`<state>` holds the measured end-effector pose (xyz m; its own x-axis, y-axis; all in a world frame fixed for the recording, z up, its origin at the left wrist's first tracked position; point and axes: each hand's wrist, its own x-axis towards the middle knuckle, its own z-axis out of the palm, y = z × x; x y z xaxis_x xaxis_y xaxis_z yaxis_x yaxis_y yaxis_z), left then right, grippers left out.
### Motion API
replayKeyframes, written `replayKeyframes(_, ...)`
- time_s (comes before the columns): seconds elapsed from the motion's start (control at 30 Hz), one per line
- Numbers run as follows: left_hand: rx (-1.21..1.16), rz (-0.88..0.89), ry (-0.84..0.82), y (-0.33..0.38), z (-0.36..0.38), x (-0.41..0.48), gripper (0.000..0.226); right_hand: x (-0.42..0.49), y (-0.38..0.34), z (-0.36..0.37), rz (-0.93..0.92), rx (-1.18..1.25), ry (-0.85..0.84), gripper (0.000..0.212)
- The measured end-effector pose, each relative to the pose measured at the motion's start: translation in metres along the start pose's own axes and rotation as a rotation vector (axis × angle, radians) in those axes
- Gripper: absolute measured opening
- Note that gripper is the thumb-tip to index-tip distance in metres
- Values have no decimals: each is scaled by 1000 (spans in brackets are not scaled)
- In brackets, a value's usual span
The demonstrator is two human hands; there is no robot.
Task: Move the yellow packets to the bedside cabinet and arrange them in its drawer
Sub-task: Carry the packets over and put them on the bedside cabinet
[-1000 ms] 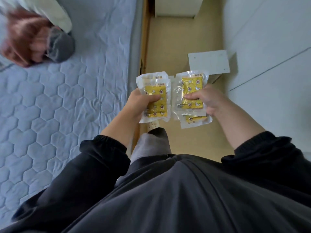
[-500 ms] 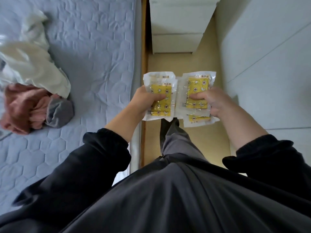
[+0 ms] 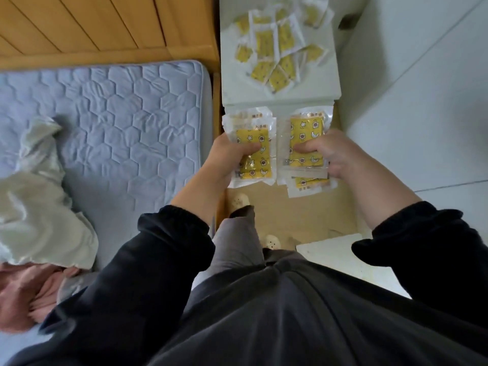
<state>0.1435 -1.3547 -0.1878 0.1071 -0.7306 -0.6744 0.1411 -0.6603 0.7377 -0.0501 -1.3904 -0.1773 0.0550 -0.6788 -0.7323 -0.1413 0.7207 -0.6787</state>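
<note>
**A:** In the head view, what are the 2 hands doing?

**B:** Each grips its own bundle of yellow packets. The left hand (image 3: 227, 157) holds the left bundle (image 3: 254, 143) upright, with the thumb pressed across the yellow front. The rest of the fingers are curled behind it, out of sight.

**A:** And the other one?

**B:** The right hand (image 3: 336, 154) pinches the right bundle (image 3: 306, 133) the same way, thumb on the printed face and fingers wrapped round the back. A lower packet sticks out beneath that grip. The 2 bundles are side by side, nearly touching, in the air above the wooden floor (image 3: 303, 215).

**A:** Where is the cabinet?

**B:** The white bedside cabinet (image 3: 311, 93) stands just beyond the hands, between the bed and a white wall (image 3: 422, 101). A loose pile of packets (image 3: 274, 48) lies scattered on its top. I cannot tell the drawer front from here, because the held bundles cover that edge.

**A:** Anything else around?

**B:** On the left there is a grey quilted mattress (image 3: 118, 114) under a wooden headboard (image 3: 92, 27). A cream cloth (image 3: 34, 207) and a pink garment (image 3: 21, 294) are heaped on it. Below the hands are 2 pale slippers (image 3: 239, 204), and a white board (image 3: 338, 257) lies on the floor.
</note>
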Motion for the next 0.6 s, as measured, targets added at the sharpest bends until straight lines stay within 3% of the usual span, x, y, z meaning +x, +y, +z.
replayKeyframes(0.37,76,10,-37,158,-17,199,28,175,-163,28,-18,56,42,19)
replayKeyframes(0.6,110,-61,-56,207,-1,291,34,258,-217,25,49,77,64,21)
